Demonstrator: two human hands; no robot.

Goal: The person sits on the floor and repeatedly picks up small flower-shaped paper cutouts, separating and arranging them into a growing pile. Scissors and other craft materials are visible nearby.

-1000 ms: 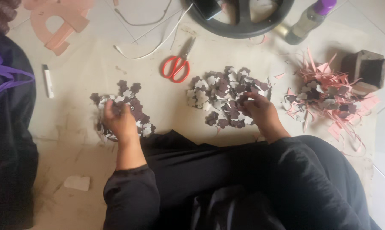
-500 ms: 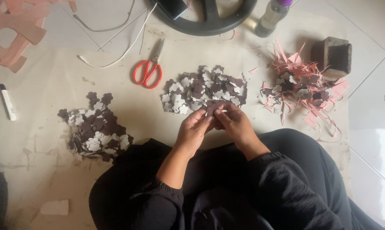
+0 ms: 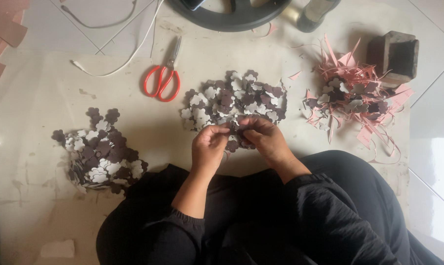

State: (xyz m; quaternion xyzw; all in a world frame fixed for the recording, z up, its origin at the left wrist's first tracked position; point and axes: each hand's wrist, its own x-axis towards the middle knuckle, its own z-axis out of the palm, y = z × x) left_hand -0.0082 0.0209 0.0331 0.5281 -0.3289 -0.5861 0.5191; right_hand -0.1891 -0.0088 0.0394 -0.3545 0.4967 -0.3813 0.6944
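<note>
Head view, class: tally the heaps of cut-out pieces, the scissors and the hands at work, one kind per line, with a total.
Heaps of cut-outs: 3 (left heap, middle heap, pink-scrap heap)
Scissors: 1
Hands: 2 (left hand, right hand)
Total: 6

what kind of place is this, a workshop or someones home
Probably a home floor used for craft piecework, not a fitted workshop. The person sits on a tiled floor, both hands at a heap of flower-shaped cutouts, with red scissors and pink paper offcuts nearby.

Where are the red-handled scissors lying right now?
In the head view the red-handled scissors lie on the floor, upper left of centre, just left of the middle pile of flower cut-outs and beside the white cable.
</note>
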